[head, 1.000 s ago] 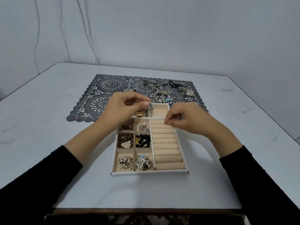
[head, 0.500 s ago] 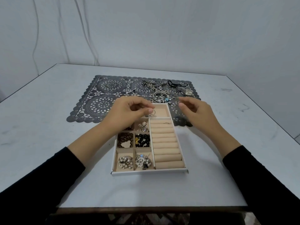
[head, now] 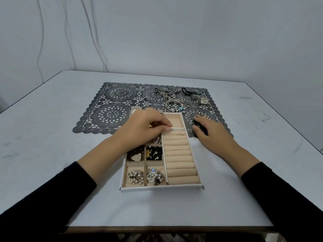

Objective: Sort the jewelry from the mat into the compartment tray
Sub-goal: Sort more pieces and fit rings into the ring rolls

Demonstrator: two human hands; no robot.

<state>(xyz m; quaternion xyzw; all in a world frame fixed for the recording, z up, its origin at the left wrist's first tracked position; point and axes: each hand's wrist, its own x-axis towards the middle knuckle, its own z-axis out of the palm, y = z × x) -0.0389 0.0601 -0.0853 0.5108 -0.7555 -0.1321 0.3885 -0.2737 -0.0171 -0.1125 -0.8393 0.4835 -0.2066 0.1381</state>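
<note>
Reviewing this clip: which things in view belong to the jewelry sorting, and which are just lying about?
In the job:
compartment tray
lace mat
tangled chains
square-faced watch
loose rings
left hand, fingers at the ring rolls
right hand, resting on the mat

Just there:
table
cables on the wall

No text, label, brand, or number can be read anywhere; the watch (head: 203, 100) face on the mat (head: 111, 114) is too small.
</note>
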